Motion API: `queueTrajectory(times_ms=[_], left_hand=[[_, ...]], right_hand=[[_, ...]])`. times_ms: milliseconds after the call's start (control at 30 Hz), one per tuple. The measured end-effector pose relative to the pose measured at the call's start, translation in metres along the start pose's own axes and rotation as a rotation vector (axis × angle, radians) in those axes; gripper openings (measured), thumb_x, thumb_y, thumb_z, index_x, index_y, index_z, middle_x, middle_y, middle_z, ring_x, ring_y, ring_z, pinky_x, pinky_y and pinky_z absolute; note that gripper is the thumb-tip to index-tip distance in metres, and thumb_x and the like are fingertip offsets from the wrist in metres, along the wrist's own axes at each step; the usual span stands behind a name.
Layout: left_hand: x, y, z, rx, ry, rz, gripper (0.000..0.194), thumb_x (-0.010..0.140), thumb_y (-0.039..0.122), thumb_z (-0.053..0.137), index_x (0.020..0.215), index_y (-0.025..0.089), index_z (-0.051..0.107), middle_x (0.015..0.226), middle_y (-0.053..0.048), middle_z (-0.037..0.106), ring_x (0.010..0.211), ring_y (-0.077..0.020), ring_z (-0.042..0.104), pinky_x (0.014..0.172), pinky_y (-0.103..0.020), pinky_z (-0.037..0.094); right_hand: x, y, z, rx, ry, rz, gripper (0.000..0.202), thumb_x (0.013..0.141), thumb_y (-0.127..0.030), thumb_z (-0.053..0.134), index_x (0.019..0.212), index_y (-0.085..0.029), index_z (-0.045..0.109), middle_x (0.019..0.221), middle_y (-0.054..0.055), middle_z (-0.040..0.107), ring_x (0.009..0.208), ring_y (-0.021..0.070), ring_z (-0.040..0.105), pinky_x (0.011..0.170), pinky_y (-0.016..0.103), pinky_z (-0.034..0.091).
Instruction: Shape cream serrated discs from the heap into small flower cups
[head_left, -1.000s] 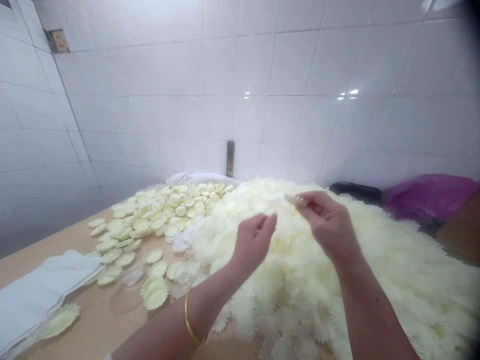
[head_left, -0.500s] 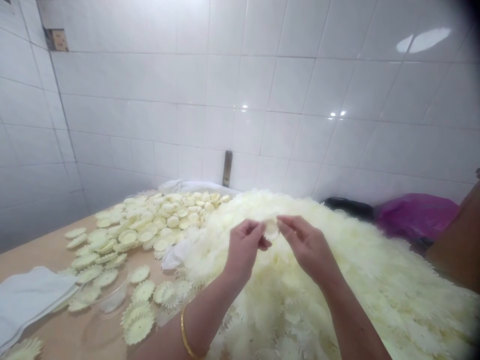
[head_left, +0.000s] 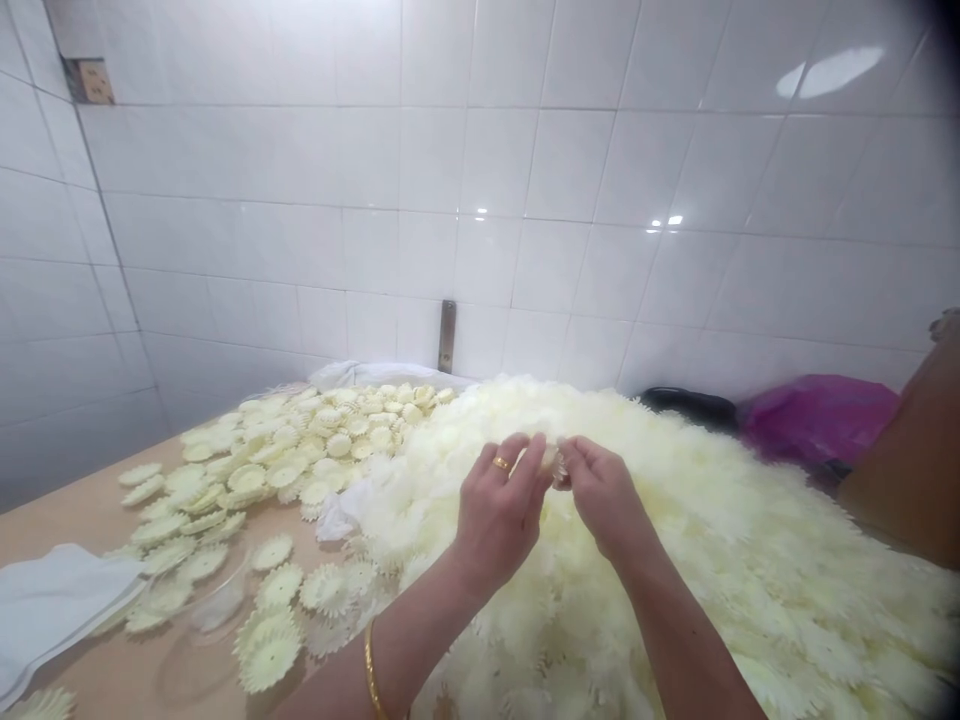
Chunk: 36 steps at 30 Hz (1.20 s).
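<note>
Above the big heap, a pale yellow petal disc with a notched edge (head_left: 556, 466) is pinched between my two hands, mostly covered by fingers. My left hand (head_left: 504, 500), with a ring on one finger, has its fingers closed over the disc's left side. Thumb and fingertips of my right hand (head_left: 600, 490) grip its right edge. Below them spreads a large pile of loose, thin pale yellow petal pieces (head_left: 720, 540). Left of it lie many cupped, scallop-edged discs (head_left: 289, 465), singly and in small stacks, on the tan table (head_left: 142, 665).
White folded cloth or paper (head_left: 60, 610) lies at the table's left, near a clear round dish (head_left: 217, 605). A black object (head_left: 690, 408) and a purple plastic bag (head_left: 817, 415) sit behind the heap at right. Another person's arm (head_left: 911, 470) shows at the right edge. A tiled wall (head_left: 360, 160) stands behind.
My left hand has turned so its back and ring face me, its fingers now over the disc. My right hand has moved slightly left and down. The view has shifted a little.
</note>
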<state>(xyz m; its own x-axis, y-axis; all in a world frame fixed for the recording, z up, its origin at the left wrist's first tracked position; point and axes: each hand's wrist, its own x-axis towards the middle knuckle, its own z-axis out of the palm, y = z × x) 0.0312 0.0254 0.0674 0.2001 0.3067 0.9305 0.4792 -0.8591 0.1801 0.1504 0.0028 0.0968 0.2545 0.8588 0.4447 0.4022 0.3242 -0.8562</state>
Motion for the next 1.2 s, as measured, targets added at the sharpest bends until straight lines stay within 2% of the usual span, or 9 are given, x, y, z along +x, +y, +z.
queueTrajectory(times_ms=[200,367,533,700,767,867,967,1133,1200], left_hand=[[0.000,0.003,-0.003,-0.171,-0.214,-0.172,0.032,0.084,0.031,0.042,0.112,0.019,0.050,0.100,-0.012,0.059,0.082,-0.0201,0.055,0.069,-0.029,0.041],[0.000,0.007,-0.003,-0.306,-0.313,-0.303,0.016,0.083,0.033,0.043,0.075,0.021,0.050,0.060,-0.001,0.051,0.049,-0.0121,0.041,0.050,-0.024,0.026],[0.002,0.002,-0.004,-0.338,-0.350,-0.428,0.032,0.081,0.038,0.045,0.057,0.020,0.035,0.045,0.005,0.032,0.040,-0.0088,0.026,0.046,-0.024,0.018],[0.013,0.003,-0.014,-0.636,-0.475,-0.598,0.036,0.081,0.046,0.040,0.057,0.020,0.036,0.039,0.005,0.035,0.037,-0.0080,0.031,0.044,-0.021,0.024],[0.016,0.005,-0.017,-0.659,-0.415,-0.603,0.037,0.081,0.047,0.041,0.056,0.020,0.035,0.038,0.006,0.034,0.037,-0.0077,0.030,0.044,-0.021,0.025],[0.017,0.008,-0.019,-0.603,-0.241,-0.560,0.039,0.080,0.046,0.043,0.054,0.019,0.034,0.043,0.004,0.036,0.041,-0.0078,0.031,0.044,-0.022,0.024],[0.013,0.009,-0.018,-0.521,-0.139,-0.474,0.038,0.080,0.043,0.045,0.051,0.019,0.035,0.048,0.003,0.035,0.045,-0.0084,0.030,0.047,-0.023,0.022],[0.006,0.007,-0.013,-0.412,-0.078,-0.401,0.037,0.077,0.035,0.050,0.048,0.019,0.034,0.046,0.003,0.033,0.044,-0.0088,0.027,0.048,-0.025,0.020],[0.006,0.005,-0.012,-0.427,-0.054,-0.420,0.039,0.076,0.036,0.053,0.047,0.019,0.033,0.045,0.003,0.031,0.044,-0.0086,0.027,0.048,-0.024,0.021]], right_hand=[[-0.004,-0.015,-0.005,0.335,-0.166,0.093,0.031,0.071,-0.046,0.051,0.059,-0.018,0.043,0.055,-0.003,0.040,0.052,0.0103,0.039,0.052,0.024,0.036],[-0.001,-0.012,-0.010,0.296,-0.235,0.120,0.036,0.070,-0.051,0.052,0.059,-0.017,0.045,0.054,-0.002,0.043,0.050,0.0105,0.040,0.051,0.025,0.037],[0.001,-0.009,-0.021,-0.212,0.073,-0.198,0.032,0.085,-0.040,0.038,0.087,-0.017,0.059,0.070,0.004,0.056,0.068,0.0173,0.053,0.066,0.031,0.041],[-0.006,-0.018,-0.015,-0.276,-0.139,-0.407,0.030,0.088,-0.035,0.035,0.094,-0.017,0.058,0.096,0.008,0.058,0.093,0.0199,0.052,0.082,0.032,0.039],[-0.010,-0.018,-0.005,-0.255,-0.153,-0.359,0.034,0.090,-0.038,0.031,0.081,-0.017,0.057,0.083,0.006,0.059,0.081,0.0184,0.054,0.074,0.030,0.041],[-0.016,-0.016,0.010,-0.217,-0.030,-0.282,0.043,0.090,-0.044,0.026,0.060,-0.018,0.045,0.055,0.000,0.048,0.054,0.0134,0.046,0.053,0.025,0.036],[-0.021,-0.016,0.016,-0.158,0.039,-0.247,0.045,0.088,-0.049,0.028,0.056,-0.019,0.039,0.048,-0.003,0.038,0.046,0.0109,0.036,0.046,0.024,0.029],[-0.022,-0.023,0.013,0.191,-0.225,-0.021,0.052,0.083,-0.060,0.028,0.049,-0.020,0.028,0.046,-0.005,0.024,0.044,0.0092,0.027,0.043,0.023,0.027],[-0.021,-0.022,0.014,0.203,-0.226,0.018,0.053,0.082,-0.061,0.027,0.049,-0.020,0.027,0.046,-0.005,0.023,0.044,0.0092,0.026,0.043,0.023,0.027]])
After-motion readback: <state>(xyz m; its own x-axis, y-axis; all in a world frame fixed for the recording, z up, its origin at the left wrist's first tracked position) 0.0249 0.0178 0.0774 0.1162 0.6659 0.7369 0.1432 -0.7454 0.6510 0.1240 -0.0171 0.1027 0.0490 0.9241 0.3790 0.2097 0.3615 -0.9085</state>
